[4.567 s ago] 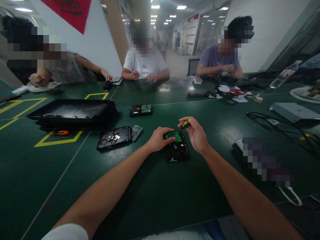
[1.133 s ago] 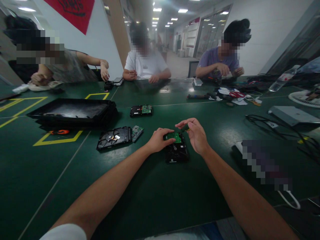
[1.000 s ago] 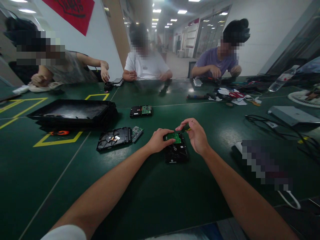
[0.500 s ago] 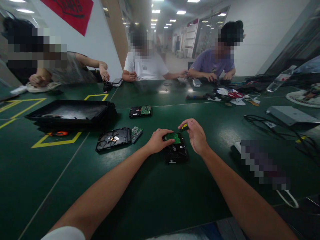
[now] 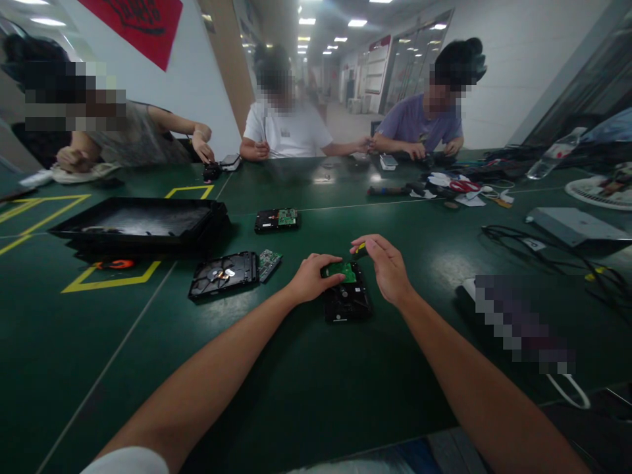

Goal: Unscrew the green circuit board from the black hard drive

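A black hard drive [image 5: 346,304] with a green circuit board [image 5: 349,272] at its far end lies on the green table in front of me. My left hand [image 5: 316,278] grips its far left part, thumb across the board and fingers along the far edge. Above the far right corner, my right hand [image 5: 386,266] is closed around a small screwdriver [image 5: 361,249] with a black and yellow handle. Its tip is too small to make out. Left of the drive lie another opened hard drive [image 5: 223,275] and a loose circuit board [image 5: 269,264].
A third hard drive [image 5: 277,220] lies farther back. Stacked black trays [image 5: 141,220] stand at left, an orange-handled tool [image 5: 116,264] before them. At right are a grey metal box [image 5: 580,227], black cables [image 5: 530,243] and a blurred-out phone-like object [image 5: 518,322]. Three people sit across the table.
My right hand has turned slightly around the screwdriver, so less of its handle shows. The left hand and the hard drive stay where they were.
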Demonstrator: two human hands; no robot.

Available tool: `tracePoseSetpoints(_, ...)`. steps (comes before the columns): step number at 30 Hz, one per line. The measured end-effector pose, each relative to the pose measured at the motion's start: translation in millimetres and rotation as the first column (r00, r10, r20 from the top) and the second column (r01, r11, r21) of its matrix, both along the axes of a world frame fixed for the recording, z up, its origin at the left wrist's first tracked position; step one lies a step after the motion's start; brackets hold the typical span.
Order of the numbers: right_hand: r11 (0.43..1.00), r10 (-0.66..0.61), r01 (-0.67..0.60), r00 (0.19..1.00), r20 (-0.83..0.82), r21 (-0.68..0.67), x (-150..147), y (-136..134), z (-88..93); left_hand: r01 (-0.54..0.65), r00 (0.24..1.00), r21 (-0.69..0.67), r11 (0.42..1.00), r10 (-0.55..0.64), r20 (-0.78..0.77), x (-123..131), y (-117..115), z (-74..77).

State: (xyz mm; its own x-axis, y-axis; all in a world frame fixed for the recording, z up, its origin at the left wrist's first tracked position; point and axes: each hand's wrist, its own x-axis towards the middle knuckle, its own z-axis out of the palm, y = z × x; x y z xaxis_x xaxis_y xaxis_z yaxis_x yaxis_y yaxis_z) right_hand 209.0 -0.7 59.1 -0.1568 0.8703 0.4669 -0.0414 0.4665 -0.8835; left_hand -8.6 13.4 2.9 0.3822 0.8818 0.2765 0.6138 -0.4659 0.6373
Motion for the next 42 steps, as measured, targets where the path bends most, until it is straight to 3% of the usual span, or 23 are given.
tracePoseSetpoints(7, 0.999, -0.007, 0.007, 1.0, -0.006, -0.042, -2.4, -6.1, 6.5, 0.008, 1.0, 0.018, 1.0, -0.009, 0.017, -0.5, 0.5, -2.7)
tracePoseSetpoints(22, 0.977, 0.146, -0.173, 0.969, -0.199, -0.126, -0.7, 2.3, -5.2, 0.014, 1.0, 0.03, 0.999, -0.015, 0.005, 0.0, 1.0, -2.6)
tracePoseSetpoints(31, 0.993, 0.044, -0.055, 0.994, -0.105, -0.104, 2.2, 2.6, -3.1, 0.013, 1.0, 0.003, 1.0, -0.013, -0.004, 0.3, -0.3, -0.7)
tracePoseSetpoints(42, 0.975, 0.116, -0.157, 0.964, -0.237, -0.16, -1.4, 1.6, -3.4, 0.009, 1.0, 0.0, 1.0, -0.009, 0.001, 0.6, -0.6, 0.1)
